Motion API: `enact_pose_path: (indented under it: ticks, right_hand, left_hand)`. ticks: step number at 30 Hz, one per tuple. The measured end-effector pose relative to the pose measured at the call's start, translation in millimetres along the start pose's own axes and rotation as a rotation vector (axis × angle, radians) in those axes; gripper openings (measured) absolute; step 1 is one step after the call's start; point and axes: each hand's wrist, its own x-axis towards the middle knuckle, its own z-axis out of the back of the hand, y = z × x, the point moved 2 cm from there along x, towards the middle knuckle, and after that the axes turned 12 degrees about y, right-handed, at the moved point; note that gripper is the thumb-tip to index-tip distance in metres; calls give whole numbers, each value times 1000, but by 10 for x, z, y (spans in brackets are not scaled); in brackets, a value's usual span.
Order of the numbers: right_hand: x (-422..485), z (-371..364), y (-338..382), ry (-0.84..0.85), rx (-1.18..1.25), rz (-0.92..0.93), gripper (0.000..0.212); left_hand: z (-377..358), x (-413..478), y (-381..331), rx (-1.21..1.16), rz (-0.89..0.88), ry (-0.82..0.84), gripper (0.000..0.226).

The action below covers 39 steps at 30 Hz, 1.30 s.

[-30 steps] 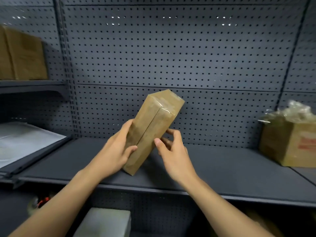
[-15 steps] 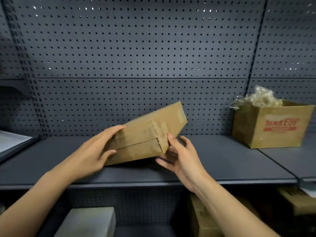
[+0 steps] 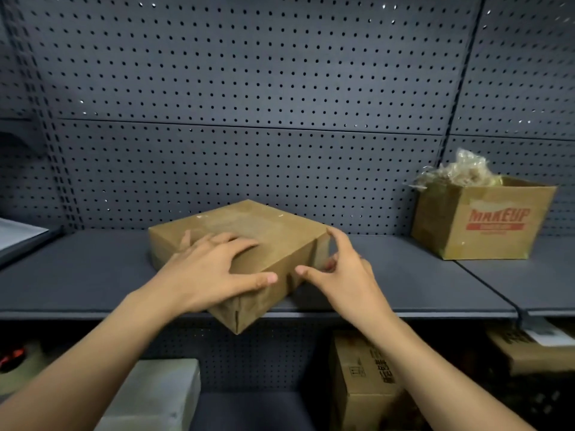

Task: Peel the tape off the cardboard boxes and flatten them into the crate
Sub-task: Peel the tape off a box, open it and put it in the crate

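Observation:
A flat brown cardboard box point(image 3: 264, 231) lies on the grey shelf point(image 3: 77, 275), its near corner jutting over the shelf's front edge. Clear tape runs over its top and down its right side. My left hand point(image 3: 211, 269) rests flat on the top near the front, fingers spread and thumb along the front edge. My right hand point(image 3: 342, 272) is at the box's right side, fingers spread, thumb tip touching the taped side face; its lower fingers are blurred.
An open brown box point(image 3: 485, 222) printed MAKEUP, stuffed with crumpled plastic, stands at the right of the shelf. Perforated grey panels form the back wall. Below the shelf sit a grey block point(image 3: 155, 396) and more cardboard boxes point(image 3: 367, 381).
The box went from tilted upright in both hands to lying flat on the shelf. My left hand moved onto its top, my right hand to its right side. The view shifted right.

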Motion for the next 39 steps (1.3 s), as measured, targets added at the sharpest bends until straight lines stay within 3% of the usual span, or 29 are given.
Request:
enact_pose_path:
  ticks: [6,13,16,21,24,27,33,39]
  right_hand:
    - [265,185,-305,82,-113,-26,70]
    - [356,270,-374,210,-191,101,71]
    - [319,235,-378,156,-187,124,70]
    - [197,92,-302,24,-247,113,68]
    - [88,41,-236,-52,-307,118,69]
    - [10,9,-185,-108,-363,118,69]
    - [-53,-66,-172,-184,-404,109,66]
    - [-57,-148,-189,-294,-459,104,61]
  left_hand:
    - [21,32,16,89,-12,104,86]
    - [143,-73,206,-71,-103,250,74]
    - [168,-63,239,-128,-76,275,70]
    - [103,20,124,109,111,116,65]
    - [23,78,-30,191,138,-9,75]
    - [-123,191,-135,314,144,-96,88]
    - [-284,237,-119,452,117,-283,86]
    - [-340,289,-82,400,92,-380,86]
